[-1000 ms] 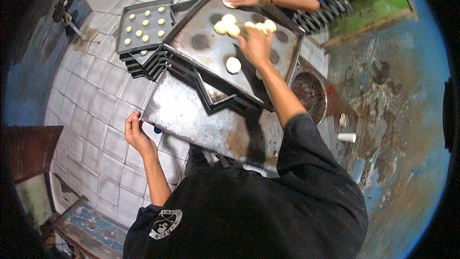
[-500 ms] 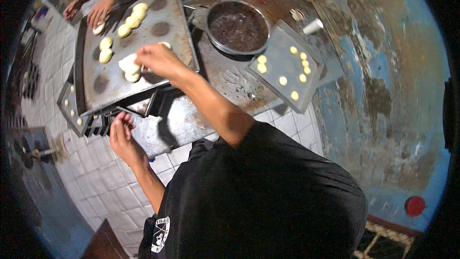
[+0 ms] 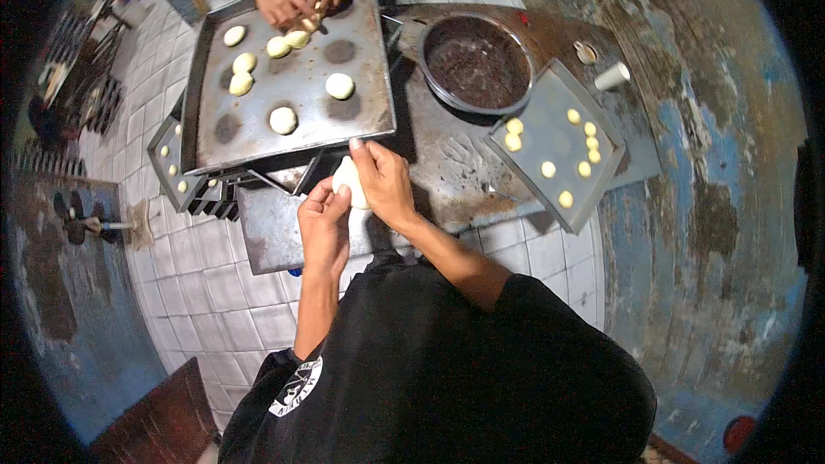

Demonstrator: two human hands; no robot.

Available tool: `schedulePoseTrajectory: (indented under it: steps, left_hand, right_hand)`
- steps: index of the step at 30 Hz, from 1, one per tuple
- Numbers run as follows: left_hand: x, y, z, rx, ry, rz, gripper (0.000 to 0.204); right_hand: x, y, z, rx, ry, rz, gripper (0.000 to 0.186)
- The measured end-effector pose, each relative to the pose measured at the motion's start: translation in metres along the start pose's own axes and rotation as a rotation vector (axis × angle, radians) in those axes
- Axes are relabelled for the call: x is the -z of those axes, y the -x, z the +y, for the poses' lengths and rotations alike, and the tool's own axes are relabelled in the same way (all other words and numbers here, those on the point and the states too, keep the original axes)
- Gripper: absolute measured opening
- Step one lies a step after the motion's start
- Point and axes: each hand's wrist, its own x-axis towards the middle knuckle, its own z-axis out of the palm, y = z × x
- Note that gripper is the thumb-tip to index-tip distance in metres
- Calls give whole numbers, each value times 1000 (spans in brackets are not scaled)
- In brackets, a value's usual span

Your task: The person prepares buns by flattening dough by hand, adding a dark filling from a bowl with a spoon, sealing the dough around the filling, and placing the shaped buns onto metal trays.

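A flattened piece of pale dough (image 3: 351, 180) is stretched between both my hands, just off the near edge of a large metal baking tray (image 3: 296, 107). My left hand (image 3: 326, 222) pinches its lower left side with thumb and fingers. My right hand (image 3: 385, 185) grips its right side, thumb pointing up. On the tray closest to my hands sit two separate dough balls (image 3: 283, 120). Farther back lie several more, including a touching pair (image 3: 242, 75). At the far edge a co-worker's hands (image 3: 301, 2) handle another dough ball (image 3: 311, 21).
Right of the large tray stands a round metal bowl (image 3: 477, 64) of dark crumbly filling. Beside it a smaller grey tray (image 3: 550, 142) carries several small yellowish balls. A white cup (image 3: 612, 77) lies behind that. Another small tray (image 3: 168, 176) sits at the left, lower down.
My right hand has drawn back from the tray with dough and met my left hand. The co-worker's hands have come together over a dough ball. The whole view has shifted.
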Motion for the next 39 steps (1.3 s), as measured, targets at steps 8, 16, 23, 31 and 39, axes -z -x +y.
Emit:
schedulePoseTrajectory:
  steps: [8, 16, 23, 31, 39]
  left_hand:
    - [68, 47, 24, -91, 404, -52, 43]
    - [113, 76, 28, -180, 428, 163, 33]
    - [136, 74, 24, -221, 401, 203, 32]
    - [97, 38, 26, -168, 372, 59, 30]
    - [14, 16, -1, 60, 171, -27, 17]
  right_hand:
    - [-12, -110, -45, 181, 314, -344, 38]
    - [-23, -162, 10, 469, 757, -510, 52]
    - [-24, -184, 24, 364, 791, -799, 85]
    - [-66, -179, 42, 260, 882, -673, 73]
    - [40, -64, -60, 483, 160, -39, 44]
